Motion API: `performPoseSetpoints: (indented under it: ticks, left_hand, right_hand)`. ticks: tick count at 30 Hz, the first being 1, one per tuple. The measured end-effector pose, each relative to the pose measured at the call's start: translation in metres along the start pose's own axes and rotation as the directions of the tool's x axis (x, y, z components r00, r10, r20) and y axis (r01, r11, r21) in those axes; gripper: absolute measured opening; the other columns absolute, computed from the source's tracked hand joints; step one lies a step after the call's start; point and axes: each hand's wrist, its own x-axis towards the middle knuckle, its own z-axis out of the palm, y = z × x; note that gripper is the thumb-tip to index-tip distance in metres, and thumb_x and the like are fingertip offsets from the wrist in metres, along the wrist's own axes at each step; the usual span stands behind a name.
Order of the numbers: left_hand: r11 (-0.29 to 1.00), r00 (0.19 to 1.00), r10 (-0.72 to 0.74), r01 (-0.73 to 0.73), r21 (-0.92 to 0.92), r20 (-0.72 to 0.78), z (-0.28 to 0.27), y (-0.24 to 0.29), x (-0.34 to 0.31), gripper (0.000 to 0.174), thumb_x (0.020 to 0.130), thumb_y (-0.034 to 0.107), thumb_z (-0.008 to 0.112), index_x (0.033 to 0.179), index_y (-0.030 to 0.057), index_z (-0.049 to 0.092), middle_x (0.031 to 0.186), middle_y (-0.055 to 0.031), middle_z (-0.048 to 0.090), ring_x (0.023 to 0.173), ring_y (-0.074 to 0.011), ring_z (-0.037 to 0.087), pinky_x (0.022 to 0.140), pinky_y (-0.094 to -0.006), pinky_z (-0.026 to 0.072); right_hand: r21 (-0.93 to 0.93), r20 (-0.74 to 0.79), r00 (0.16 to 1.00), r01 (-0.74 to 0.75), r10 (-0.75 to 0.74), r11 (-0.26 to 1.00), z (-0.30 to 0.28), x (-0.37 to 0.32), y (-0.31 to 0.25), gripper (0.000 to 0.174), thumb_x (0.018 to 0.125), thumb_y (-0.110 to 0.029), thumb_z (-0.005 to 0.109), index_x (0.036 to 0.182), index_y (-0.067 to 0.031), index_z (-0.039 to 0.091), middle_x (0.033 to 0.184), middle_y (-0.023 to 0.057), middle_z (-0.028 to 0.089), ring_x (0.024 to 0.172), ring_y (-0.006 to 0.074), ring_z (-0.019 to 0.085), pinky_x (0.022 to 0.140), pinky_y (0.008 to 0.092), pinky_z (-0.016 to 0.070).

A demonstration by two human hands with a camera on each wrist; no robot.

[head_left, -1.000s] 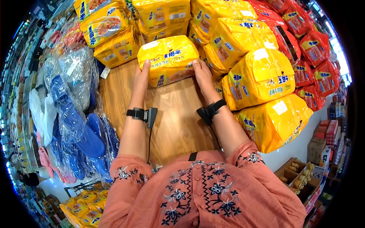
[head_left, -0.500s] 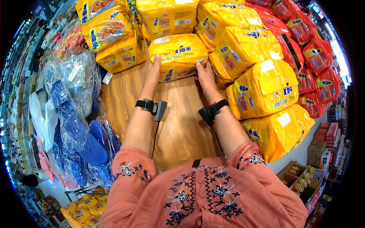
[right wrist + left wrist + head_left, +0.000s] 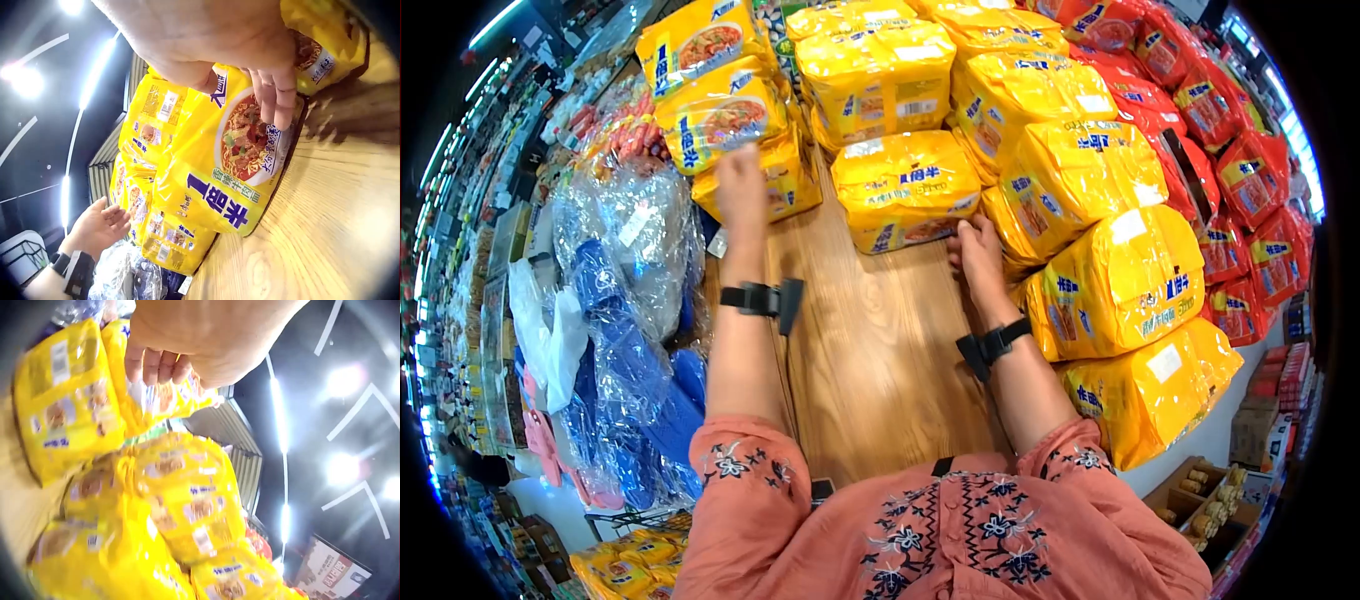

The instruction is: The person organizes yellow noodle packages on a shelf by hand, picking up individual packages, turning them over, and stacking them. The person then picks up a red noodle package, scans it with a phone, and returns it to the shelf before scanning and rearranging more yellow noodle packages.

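Note:
A yellow multipack of instant noodles (image 3: pixel 907 190) stands on the wooden tabletop (image 3: pixel 870 340) at the back. My right hand (image 3: pixel 980 255) touches its front right corner; the right wrist view shows these fingers (image 3: pixel 275 103) bent loosely against the pack's printed face. My left hand (image 3: pixel 742 185), blurred, is raised in front of the left stack of noodle packs (image 3: pixel 730 115). In the right wrist view, that left hand (image 3: pixel 100 228) has relaxed fingers and nothing in its palm. The left wrist view has its fingers (image 3: pixel 150 365) overlapping a yellow pack.
More yellow packs (image 3: pixel 1110 280) line the right side, with red packs (image 3: pixel 1245 190) beyond. Blue slippers in clear plastic (image 3: pixel 635 370) hang at the left. Below left, a wire basket holds yellow packs (image 3: pixel 625 565). Shelves (image 3: pixel 1200 500) stand at lower right.
Earlier both hands held the middle pack by its sides. My left hand has come off it and moved left and up toward the left stack. My right hand stays at the right corner.

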Motion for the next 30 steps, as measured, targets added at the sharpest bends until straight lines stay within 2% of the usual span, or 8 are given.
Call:
performPoseSetpoints:
  ticks: [4, 6, 7, 12, 15, 22, 23, 30]
  left_hand:
    - [0.86, 0.782, 0.506, -0.492, 0.138, -0.363, -0.055, -0.042, 0.138, 0.05, 0.098, 0.034, 0.057, 0.123, -0.009, 0.056, 0.116, -0.0247, 0.062, 0.111, -0.0337, 0.061, 0.099, -0.0424, 0.0453]
    - [0.897, 0.833, 0.437, -0.433, 0.091, -0.34, -0.066, -0.032, 0.171, 0.056, 0.098, 0.034, 0.056, 0.128, -0.0124, 0.052, 0.127, -0.0306, 0.058, 0.117, -0.0372, 0.059, 0.101, -0.042, 0.044]
    - [0.9, 0.83, 0.433, -0.377, 0.218, -0.352, -0.07, -0.039, 0.193, 0.053, 0.1, 0.037, 0.057, 0.124, -0.0105, 0.055, 0.12, -0.0206, 0.064, 0.103, -0.0261, 0.063, 0.089, -0.0383, 0.0491]
    - [0.981, 0.971, 0.192, -0.189, 0.035, -0.14, -0.083, -0.057, 0.269, 0.07, 0.097, 0.049, 0.057, 0.131, -0.0124, 0.049, 0.123, -0.0219, 0.059, 0.107, -0.0298, 0.06, 0.085, -0.0367, 0.0486]
    - [0.954, 0.937, 0.29, -0.299, -0.02, -0.195, -0.086, -0.007, 0.244, 0.087, 0.094, 0.06, 0.056, 0.137, -0.0154, 0.044, 0.141, -0.0294, 0.049, 0.128, -0.0361, 0.052, 0.102, -0.0397, 0.0431]
    - [0.932, 0.932, 0.359, -0.361, -0.03, -0.043, -0.097, 0.029, 0.29, 0.075, 0.097, 0.056, 0.055, 0.13, -0.0111, 0.053, 0.122, -0.0189, 0.063, 0.111, -0.0273, 0.06, 0.095, -0.0373, 0.0451]
    - [0.904, 0.905, 0.426, -0.426, -0.04, -0.015, -0.098, 0.028, 0.293, 0.063, 0.099, 0.052, 0.054, 0.122, -0.0063, 0.061, 0.109, -0.012, 0.067, 0.093, -0.0214, 0.062, 0.081, -0.0343, 0.048]
    - [0.929, 0.929, 0.368, -0.367, 0.049, -0.028, -0.103, 0.015, 0.339, 0.034, 0.099, 0.037, 0.061, 0.106, 0.0046, 0.067, 0.084, 0.0006, 0.062, 0.07, -0.0081, 0.052, 0.065, -0.0269, 0.0429]
  right_hand:
    - [0.068, 0.047, 0.999, 0.008, -0.011, 0.998, 0.0, -0.011, 0.018, 0.038, 0.1, -0.03, 0.054, 0.123, -0.0004, 0.05, 0.084, 0.0045, 0.059, 0.066, 0.011, 0.055, 0.053, 0.0269, 0.0455]
    - [0.063, 0.059, 0.998, 0.017, -0.021, 0.998, 0.003, -0.019, 0.023, 0.038, 0.1, -0.029, 0.054, 0.122, 0.0005, 0.049, 0.085, 0.005, 0.059, 0.067, 0.0108, 0.055, 0.054, 0.0267, 0.0462]
    - [0.102, 0.115, 0.993, 0.0, -0.011, 0.995, 0.001, -0.024, 0.023, 0.034, 0.1, -0.025, 0.054, 0.122, 0.001, 0.049, 0.087, 0.0051, 0.058, 0.069, 0.0106, 0.057, 0.056, 0.026, 0.0475]
    - [0.153, 0.168, 0.984, -0.077, 0.051, 0.985, 0.0, -0.042, 0.023, 0.027, 0.101, -0.018, 0.053, 0.121, -0.001, 0.049, 0.09, 0.0038, 0.058, 0.07, 0.0102, 0.057, 0.058, 0.0238, 0.0477]
    - [0.152, 0.18, 0.982, -0.084, 0.057, 0.985, -0.004, -0.046, 0.022, 0.028, 0.1, -0.016, 0.052, 0.123, -0.0018, 0.049, 0.091, 0.0047, 0.058, 0.071, 0.0106, 0.058, 0.06, 0.0239, 0.0486]
    - [0.156, 0.278, 0.947, -0.213, 0.164, 0.965, -0.002, -0.061, 0.035, 0.03, 0.098, -0.013, 0.049, 0.125, -0.0009, 0.047, 0.095, 0.0082, 0.061, 0.071, 0.0117, 0.057, 0.059, 0.0252, 0.0478]
    - [0.109, 0.271, 0.939, -0.249, 0.212, 0.962, -0.001, -0.067, 0.03, 0.03, 0.098, -0.013, 0.048, 0.125, -0.0014, 0.048, 0.098, 0.0093, 0.062, 0.074, 0.0127, 0.059, 0.062, 0.0259, 0.0484]
    - [0.051, 0.31, 0.922, -0.259, 0.231, 0.965, 0.001, -0.068, 0.045, 0.029, 0.099, -0.013, 0.047, 0.126, -0.0023, 0.049, 0.101, 0.0105, 0.063, 0.08, 0.0146, 0.061, 0.068, 0.0281, 0.0508]
